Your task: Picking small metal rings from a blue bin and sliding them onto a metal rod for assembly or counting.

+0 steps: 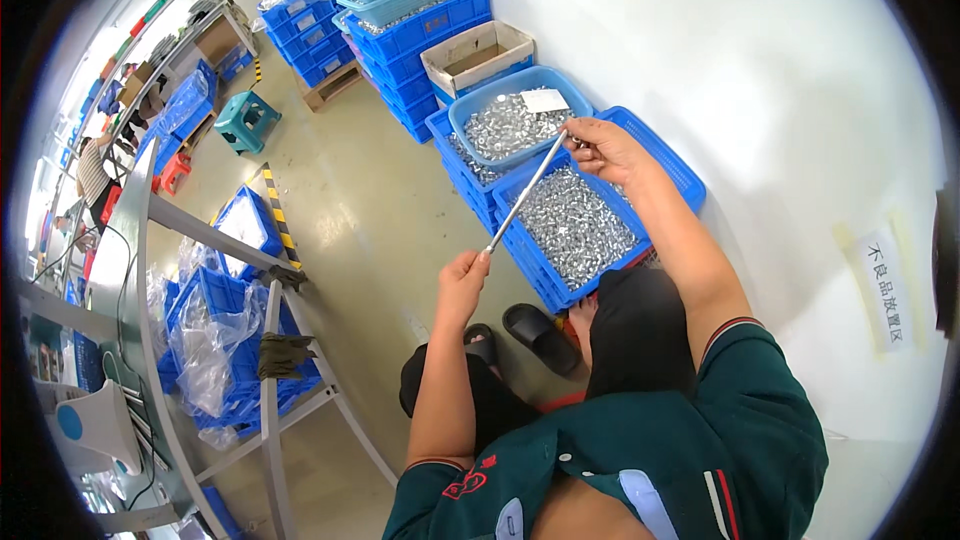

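A seated worker is wearing a dark green short-sleeved shirt (700, 440) with red-and-white trimmed cuffs and a red chest emblem (467, 483). Black trousers (640, 330) and black sandals (540, 335) are completing the outfit.

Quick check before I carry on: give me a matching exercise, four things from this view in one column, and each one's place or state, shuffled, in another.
Things:
1. metal rod
2. round blue basin
3. teal stool
4. cardboard box

Places or states:
A. on the floor, by the shelving at left
B. held at both ends, left hand low and right hand high
C. open, on stacked blue crates by the wall
D. full of small silvery parts, with a white slip on top

Pairs: 1-B, 2-D, 3-A, 4-C
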### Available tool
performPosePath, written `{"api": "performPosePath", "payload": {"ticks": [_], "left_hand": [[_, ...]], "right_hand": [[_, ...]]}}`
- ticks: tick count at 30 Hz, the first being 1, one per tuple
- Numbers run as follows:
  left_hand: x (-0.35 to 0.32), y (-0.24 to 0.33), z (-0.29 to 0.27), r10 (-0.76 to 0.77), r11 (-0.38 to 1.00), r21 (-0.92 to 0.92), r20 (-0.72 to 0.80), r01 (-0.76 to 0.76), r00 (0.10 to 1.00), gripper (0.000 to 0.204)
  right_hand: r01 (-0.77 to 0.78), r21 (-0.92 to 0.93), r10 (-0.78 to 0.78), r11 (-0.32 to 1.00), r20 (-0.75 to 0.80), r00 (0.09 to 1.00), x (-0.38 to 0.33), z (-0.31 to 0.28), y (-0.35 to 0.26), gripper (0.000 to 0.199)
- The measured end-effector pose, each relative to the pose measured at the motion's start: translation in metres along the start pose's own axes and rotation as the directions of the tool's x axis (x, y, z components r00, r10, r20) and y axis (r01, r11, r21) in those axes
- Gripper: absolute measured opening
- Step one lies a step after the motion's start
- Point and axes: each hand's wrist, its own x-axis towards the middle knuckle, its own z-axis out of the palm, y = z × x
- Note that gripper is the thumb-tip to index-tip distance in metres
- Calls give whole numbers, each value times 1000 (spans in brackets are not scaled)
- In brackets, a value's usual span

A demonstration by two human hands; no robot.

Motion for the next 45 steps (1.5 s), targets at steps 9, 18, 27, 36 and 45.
{"api": "performPosePath", "payload": {"ticks": [9, 18, 27, 36, 45], "left_hand": [[-2, 2, 0, 39, 998, 46, 12, -39, 999, 33], [0, 6, 11, 148, 968, 220, -100, -123, 984, 32], [8, -4, 8, 92, 994, 68, -63, -88, 994, 31], [2, 0, 5, 85, 995, 55, -28, -84, 996, 33], [1, -1, 2, 75, 995, 72, -23, -73, 997, 32]], "right_hand": [[79, -407, -120, 910, -75, 990, -9, 4, -11, 16], [-25, -439, -17, 898, -91, 996, -5, 17, 0, 19], [-46, -130, 38, 990, -60, 997, 2, -9, 2, 15], [-2, 205, 7, 979, -19, 1000, 2, -10, -2, 19], [122, -297, -158, 947, -101, 982, -7, 10, -12, 15]]}}
